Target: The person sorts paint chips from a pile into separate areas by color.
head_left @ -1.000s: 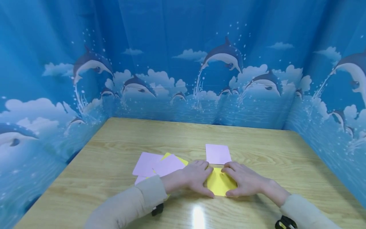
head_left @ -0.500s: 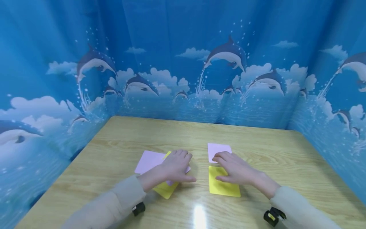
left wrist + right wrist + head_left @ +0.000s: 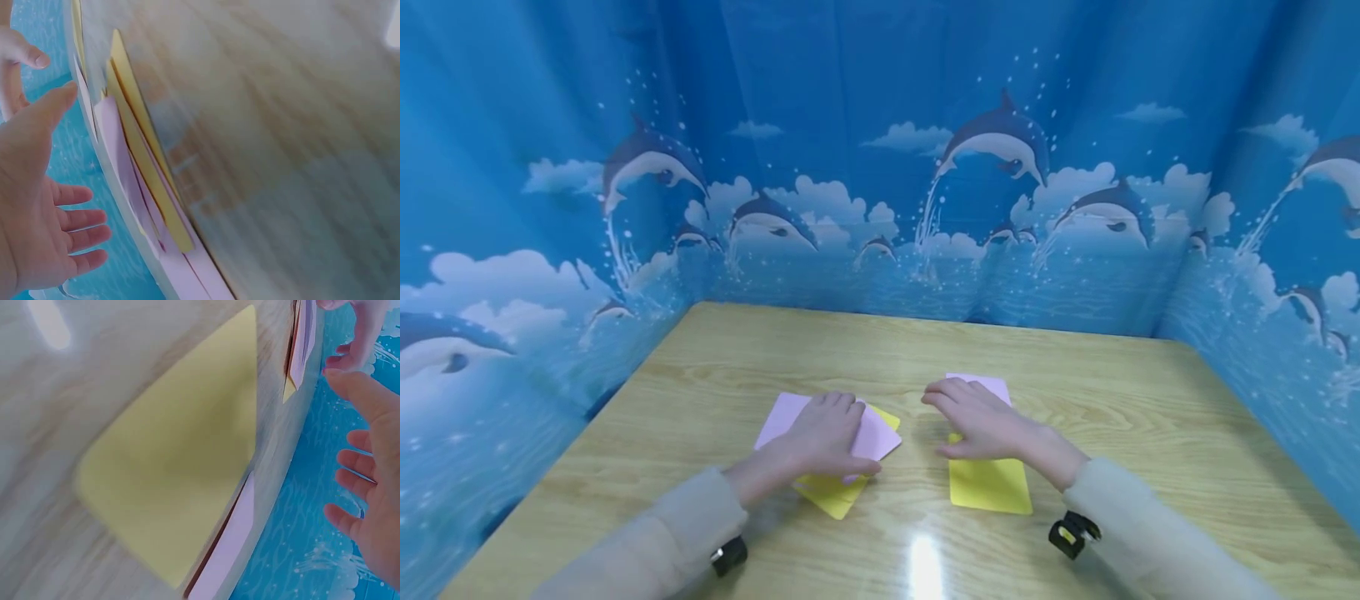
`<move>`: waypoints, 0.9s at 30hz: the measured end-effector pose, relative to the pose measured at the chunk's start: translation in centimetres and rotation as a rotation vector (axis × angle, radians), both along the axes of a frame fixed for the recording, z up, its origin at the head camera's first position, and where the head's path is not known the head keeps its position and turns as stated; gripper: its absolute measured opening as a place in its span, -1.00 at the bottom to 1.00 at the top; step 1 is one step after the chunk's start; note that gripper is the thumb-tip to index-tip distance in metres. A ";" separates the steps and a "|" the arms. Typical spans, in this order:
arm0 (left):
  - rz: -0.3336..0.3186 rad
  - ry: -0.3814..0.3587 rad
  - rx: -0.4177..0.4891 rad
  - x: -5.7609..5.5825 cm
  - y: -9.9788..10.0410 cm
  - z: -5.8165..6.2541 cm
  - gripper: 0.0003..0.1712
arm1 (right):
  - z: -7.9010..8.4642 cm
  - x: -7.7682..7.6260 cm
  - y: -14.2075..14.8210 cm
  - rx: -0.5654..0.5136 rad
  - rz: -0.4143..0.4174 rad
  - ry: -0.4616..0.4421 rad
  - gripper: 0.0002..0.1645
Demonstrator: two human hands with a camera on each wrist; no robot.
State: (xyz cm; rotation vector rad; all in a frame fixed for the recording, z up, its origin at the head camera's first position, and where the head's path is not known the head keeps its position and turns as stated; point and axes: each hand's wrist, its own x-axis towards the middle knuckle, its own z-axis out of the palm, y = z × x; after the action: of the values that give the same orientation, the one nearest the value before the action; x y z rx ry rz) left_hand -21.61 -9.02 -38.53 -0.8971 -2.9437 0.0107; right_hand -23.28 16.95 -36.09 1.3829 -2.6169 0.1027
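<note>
My left hand (image 3: 823, 437) hovers over a loose pile of overlapping pink and yellow square cards. A pink card (image 3: 877, 437) lies on top there, with a yellow card (image 3: 832, 498) sticking out toward me. In the left wrist view the hand (image 3: 31, 200) is apart from the pile, holding nothing. My right hand (image 3: 985, 421) is above a yellow card (image 3: 991, 487) and a pink card (image 3: 996, 386), which lie one behind the other and are partly hidden by it. Its fingers are spread and touch nothing in the right wrist view, where the yellow card (image 3: 181, 444) lies flat.
The cards lie on a wood-grain table (image 3: 820, 342). A blue curtain (image 3: 865, 150) printed with dolphins surrounds its back and sides. Each wrist wears a small black device, one on the left wrist (image 3: 728, 555) and one on the right (image 3: 1072, 533).
Both hands have left the sides of the right yellow card. The left hand moved left over the pile; the right hand rose and shifted away from me, over the pink card.
</note>
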 end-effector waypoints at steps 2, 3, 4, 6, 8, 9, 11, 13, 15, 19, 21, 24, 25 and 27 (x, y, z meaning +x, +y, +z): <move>0.010 -0.001 0.004 0.2 -0.5 -0.1 0.01 | 0.1 -0.3 -0.6 0.002 0.016 0.002 -0.18; 0.018 0.000 0.002 0.2 -0.7 -0.1 0.02 | 0.1 -0.5 -1.0 0.003 0.023 0.001 -0.17; 0.026 -0.002 -0.001 0.3 -0.9 -0.1 0.04 | 0.1 -0.6 -1.3 0.002 0.031 -0.002 -0.16; 0.039 -0.005 -0.005 0.5 -1.2 -0.1 0.06 | 0.2 -1.0 -2.0 0.002 0.044 -0.012 -0.14; 0.048 -0.001 -0.010 0.7 -1.5 -0.2 0.05 | 0.2 -1.3 -2.7 0.003 0.058 -0.018 -0.11; 0.052 0.003 -0.009 0.7 -1.6 -0.2 0.05 | 0.2 -1.5 -3.0 0.001 0.066 -0.019 -0.11; 0.056 0.015 -0.006 0.8 -1.8 -0.2 0.02 | 0.1 -1.8 -3.7 0.003 0.077 -0.019 -0.11; 0.062 0.021 -0.012 0.8 -1.9 -0.2 0.01 | -0.1 -2.0 -4.4 0.008 0.087 -0.028 -0.11; 0.066 0.020 -0.020 0.8 -2.0 -0.2 0.01 | -0.2 -2.3 -5.1 0.032 0.086 -0.043 -0.08; 0.069 0.006 -0.025 0.9 -2.1 -0.3 0.00 | -0.4 -2.7 -6.6 0.099 0.062 -0.104 -0.01; 0.068 -0.006 -0.021 0.9 -2.1 -0.4 0.01 | -0.5 -2.9 -7.3 0.138 0.048 -0.120 0.03; 0.073 -0.028 -0.019 1.0 -2.0 -0.5 0.05 | -0.9 -3.1 -8.2 0.181 0.034 -0.137 0.07; 0.074 -0.037 -0.023 1.0 -1.9 -0.6 0.07 | -1.0 -3.1 -8.5 0.197 0.031 -0.141 0.08; 0.075 -0.050 -0.027 1.0 -1.8 -0.7 0.08 | -1.4 -3.2 -8.9 0.218 0.028 -0.164 0.08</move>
State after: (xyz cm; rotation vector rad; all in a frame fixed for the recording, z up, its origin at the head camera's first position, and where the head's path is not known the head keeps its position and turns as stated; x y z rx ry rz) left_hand -20.61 -10.84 -39.24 -0.8011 -3.0292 0.0321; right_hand -26.44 8.05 -37.48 1.5406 -2.8144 -0.0720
